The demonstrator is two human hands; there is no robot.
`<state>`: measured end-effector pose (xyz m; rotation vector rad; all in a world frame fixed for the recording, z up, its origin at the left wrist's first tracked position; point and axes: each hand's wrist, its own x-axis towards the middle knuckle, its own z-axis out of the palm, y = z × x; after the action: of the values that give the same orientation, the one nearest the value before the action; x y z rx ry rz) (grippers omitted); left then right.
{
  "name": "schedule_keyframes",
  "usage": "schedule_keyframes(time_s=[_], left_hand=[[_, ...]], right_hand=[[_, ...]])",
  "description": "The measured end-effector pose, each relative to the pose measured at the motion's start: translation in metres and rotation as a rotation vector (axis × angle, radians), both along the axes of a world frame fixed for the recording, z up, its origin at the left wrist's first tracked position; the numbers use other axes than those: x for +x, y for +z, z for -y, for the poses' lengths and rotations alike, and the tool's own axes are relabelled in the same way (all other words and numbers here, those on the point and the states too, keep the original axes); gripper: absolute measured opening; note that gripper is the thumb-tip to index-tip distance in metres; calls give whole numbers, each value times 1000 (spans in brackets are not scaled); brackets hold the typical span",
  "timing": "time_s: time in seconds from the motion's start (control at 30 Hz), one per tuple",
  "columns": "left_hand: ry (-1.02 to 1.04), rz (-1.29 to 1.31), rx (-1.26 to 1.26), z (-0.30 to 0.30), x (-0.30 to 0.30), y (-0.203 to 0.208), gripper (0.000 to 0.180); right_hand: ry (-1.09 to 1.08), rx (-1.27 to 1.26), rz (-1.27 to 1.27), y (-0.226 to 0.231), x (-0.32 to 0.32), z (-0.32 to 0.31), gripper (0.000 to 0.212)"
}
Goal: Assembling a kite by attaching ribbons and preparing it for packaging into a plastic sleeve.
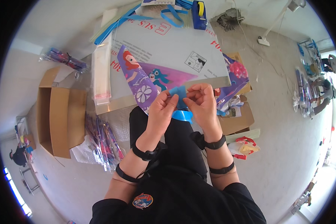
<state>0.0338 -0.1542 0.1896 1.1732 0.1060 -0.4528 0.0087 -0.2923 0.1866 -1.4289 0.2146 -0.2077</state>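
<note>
A blue plastic strip (179,96) is pinched between both hands, just off the table's near edge. My left hand (161,108) grips its left side with thumb and fingers. On the other side, my right hand (201,103) has it between thumb and curled fingers. A shiny blue loop (183,116) hangs below the fingers, apparently part of the same strip. Beyond my left hand lies a purple printed film sheet (138,80) with a cartoon mermaid and a blue sea animal. Its near part is partly hidden by my hand.
The table (168,43) has a grey printed top. A blue tape dispenser (199,15) and blue strips (173,16) sit at its far edge; clear sleeves (102,71) lie left. Open cardboard boxes stand left (59,121) and right (237,119). Wrapped bundles (104,140) rest on the floor.
</note>
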Motion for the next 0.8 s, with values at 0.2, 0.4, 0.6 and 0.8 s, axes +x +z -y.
schedule_keyframes(time_s=[0.2, 0.4, 0.6, 0.8], left_hand=[[37, 115, 56, 1, -20, -7, 15], [190, -126, -200, 2, -37, -17, 11], [161, -161, -247, 16, -59, -16, 12], [130, -191, -291, 13, -69, -26, 18]], right_hand=[[-5, -142, 11, 0, -16, -7, 38], [-67, -940, 371, 8, -46, -23, 41], [-147, -971, 353, -21, -60, -39, 39], [-139, -941, 328, -24, -65, -43, 31]])
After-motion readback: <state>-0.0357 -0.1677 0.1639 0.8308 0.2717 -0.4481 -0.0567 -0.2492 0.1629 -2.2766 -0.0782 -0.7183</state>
